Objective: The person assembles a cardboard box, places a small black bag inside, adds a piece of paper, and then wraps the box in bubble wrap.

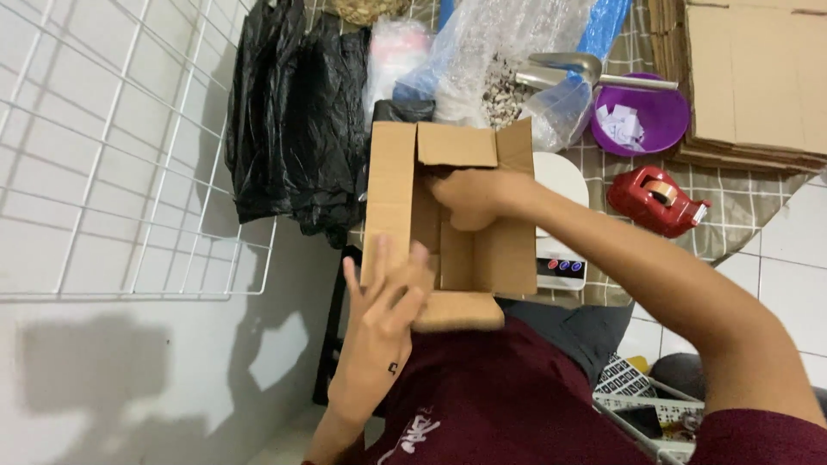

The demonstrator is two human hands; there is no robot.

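Observation:
An open brown cardboard box [508, 250] sits in front of me with its flaps spread out. My left hand [383, 319] lies flat against the box's left side flap and near corner, fingers spread. My right hand [469, 196] reaches into the box from the right, fingers curled against the inside of the far wall. Whether it holds anything inside is hidden.
A white digital scale [560, 258] lies under the box. A red tape dispenser [655, 200], a purple bowl [659, 116] with paper slips, a metal scoop [564, 69] and clear plastic bags [500, 52] lie behind. Flat cardboard [749, 77] is stacked right; black bags [293, 120] and a white wire rack [112, 155] stand left.

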